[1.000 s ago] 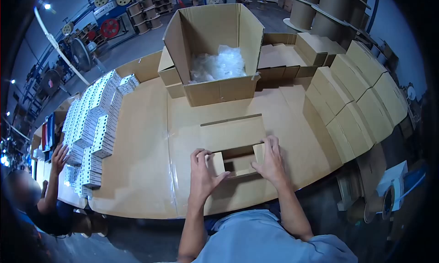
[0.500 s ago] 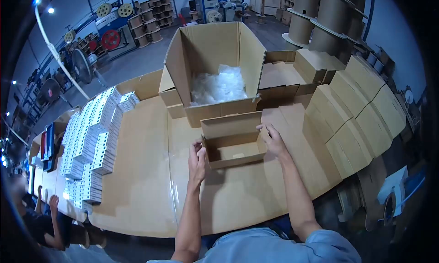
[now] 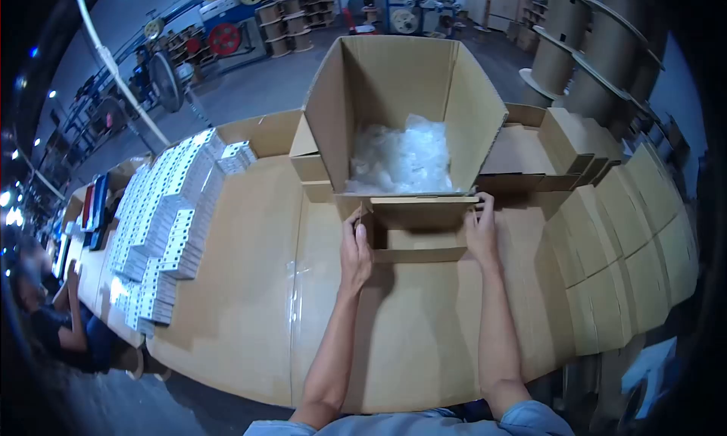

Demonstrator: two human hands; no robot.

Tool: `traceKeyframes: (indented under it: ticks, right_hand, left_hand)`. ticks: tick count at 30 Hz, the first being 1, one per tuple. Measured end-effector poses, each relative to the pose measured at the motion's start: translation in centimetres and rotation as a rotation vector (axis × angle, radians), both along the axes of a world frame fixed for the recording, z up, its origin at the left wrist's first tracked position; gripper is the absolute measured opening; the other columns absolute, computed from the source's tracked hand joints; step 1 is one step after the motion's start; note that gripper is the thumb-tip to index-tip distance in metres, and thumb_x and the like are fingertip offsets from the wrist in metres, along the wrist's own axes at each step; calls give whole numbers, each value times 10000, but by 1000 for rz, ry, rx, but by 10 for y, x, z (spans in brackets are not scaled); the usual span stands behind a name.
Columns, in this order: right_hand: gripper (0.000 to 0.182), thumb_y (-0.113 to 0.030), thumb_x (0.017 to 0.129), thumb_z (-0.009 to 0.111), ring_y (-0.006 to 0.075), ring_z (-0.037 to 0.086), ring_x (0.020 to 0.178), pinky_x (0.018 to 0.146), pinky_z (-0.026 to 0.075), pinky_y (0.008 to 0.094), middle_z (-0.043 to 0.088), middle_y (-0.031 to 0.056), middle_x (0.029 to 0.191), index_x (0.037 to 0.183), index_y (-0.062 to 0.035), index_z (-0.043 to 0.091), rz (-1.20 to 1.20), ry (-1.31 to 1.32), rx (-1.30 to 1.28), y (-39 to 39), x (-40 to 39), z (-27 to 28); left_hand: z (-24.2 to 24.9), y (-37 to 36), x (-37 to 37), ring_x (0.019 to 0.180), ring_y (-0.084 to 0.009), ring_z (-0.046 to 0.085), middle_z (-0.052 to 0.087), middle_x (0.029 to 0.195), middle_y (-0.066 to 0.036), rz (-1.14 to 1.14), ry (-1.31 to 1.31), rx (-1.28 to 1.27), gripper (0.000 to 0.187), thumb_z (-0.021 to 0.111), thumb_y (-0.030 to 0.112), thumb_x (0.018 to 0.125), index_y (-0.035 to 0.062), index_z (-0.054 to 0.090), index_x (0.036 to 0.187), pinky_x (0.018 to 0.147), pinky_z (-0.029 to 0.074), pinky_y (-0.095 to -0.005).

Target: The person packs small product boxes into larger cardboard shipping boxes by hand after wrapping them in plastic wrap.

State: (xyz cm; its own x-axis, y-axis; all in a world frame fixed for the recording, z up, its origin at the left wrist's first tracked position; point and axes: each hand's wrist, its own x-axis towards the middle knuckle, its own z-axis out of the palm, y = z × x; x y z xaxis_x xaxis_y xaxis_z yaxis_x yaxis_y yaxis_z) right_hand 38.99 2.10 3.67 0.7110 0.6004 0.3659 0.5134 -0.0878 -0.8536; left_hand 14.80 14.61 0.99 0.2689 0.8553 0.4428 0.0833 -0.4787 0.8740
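A small open cardboard box (image 3: 421, 255) stands in front of a large open carton (image 3: 401, 68), which holds crumpled clear plastic wrap (image 3: 409, 154). My left hand (image 3: 356, 250) grips the small box at its left end, fingers bent round the upper corner. At the right end, my right hand (image 3: 482, 231) pinches the other upper corner. The small box's back flap is raised against the front of the large carton, and its inside looks bare.
Stacked small white boxes (image 3: 170, 201) stand left on the cardboard-covered table (image 3: 242, 284). Flat-sided brown boxes (image 3: 628, 246) are stacked at the right, with an open tray box (image 3: 522, 152) behind. A person (image 3: 64, 315) sits far left. Large spools stand behind right.
The small box has moved forward against the large carton, with both hands at its ends. The camera view has shifted, so the scene sits further right.
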Motion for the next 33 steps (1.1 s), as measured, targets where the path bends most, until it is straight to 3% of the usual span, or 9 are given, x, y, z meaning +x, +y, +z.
traceKeyframes:
  ticks: [5, 9, 10, 14, 21, 25, 26, 30, 33]
  right_hand:
    - [411, -125, 872, 718, 336, 621, 975, 857, 496, 455, 611, 173, 1080, 1223, -49, 518, -153, -189, -105, -3, -4, 4]
    - [472, -178, 828, 786, 284, 624, 967, 834, 509, 440, 614, 151, 1089, 1211, -55, 539, -205, -147, -122, -11, -21, 28]
    - [373, -184, 842, 776, 260, 639, 852, 777, 518, 424, 647, 123, 976, 1130, -36, 591, -218, -253, -6, -6, -16, 24]
    - [283, -283, 914, 698, 294, 620, 627, 642, 479, 427, 634, 104, 670, 889, -8, 637, -210, -124, -86, 2, -4, 33]
    - [546, -511, 934, 629, 429, 644, 728, 716, 502, 489, 679, 185, 725, 727, -6, 656, -274, -120, -394, 10, -9, 36]
    - [623, -593, 840, 700, 401, 685, 812, 774, 505, 522, 689, 200, 702, 596, -29, 600, -232, -27, -528, 9, -16, 51]
    - [506, -516, 777, 791, 376, 672, 946, 824, 505, 508, 693, 199, 850, 745, -42, 616, -135, 78, -615, 5, -15, 57]
    - [505, -217, 768, 805, 387, 579, 1113, 894, 492, 493, 541, 187, 1150, 1140, -63, 500, -112, -212, -601, -3, -19, 36]
    - [387, -117, 803, 722, 406, 586, 1088, 895, 484, 508, 572, 198, 1119, 1116, -46, 505, -141, -246, -403, -8, -9, 34]
  left_hand:
    - [25, -13, -15, 878, -235, 648, 635, 1122, -187, -62, 28, -147, 406, 484, 277, 1063, -7, 482, 1353, 823, 512, -359]
    - [16, -11, -19, 1020, -267, 634, 623, 1217, -177, -32, 36, 16, 491, 680, 248, 965, 6, 487, 1346, 820, 527, -386]
    - [19, -14, -19, 1101, -290, 615, 607, 1270, -176, -58, 39, -54, 544, 742, 231, 917, 14, 490, 1348, 846, 529, -403]
    - [12, -12, -12, 1010, -296, 670, 608, 1206, -193, -107, 71, -96, 391, 679, 40, 907, -9, 527, 1263, 745, 599, -373]
    - [15, -17, -15, 937, -311, 695, 618, 1169, -198, -158, 106, 16, 332, 653, 9, 912, -27, 549, 1225, 725, 629, -393]
    - [14, -13, -10, 931, -259, 701, 633, 1136, -167, -131, 118, -10, 305, 665, 40, 926, -12, 565, 1210, 715, 603, -351]
    - [12, -11, -9, 926, -264, 690, 628, 1124, -170, -135, 137, -15, 314, 670, 49, 924, -8, 564, 1215, 704, 603, -358]
    - [2, -5, -3, 877, -277, 658, 622, 1096, -175, -98, 204, 124, 316, 684, 80, 926, -14, 565, 1204, 726, 582, -383]
    - [10, -5, 1, 869, -315, 648, 616, 1089, -189, -106, 239, 134, 328, 713, 70, 891, -7, 573, 1178, 764, 537, -419]
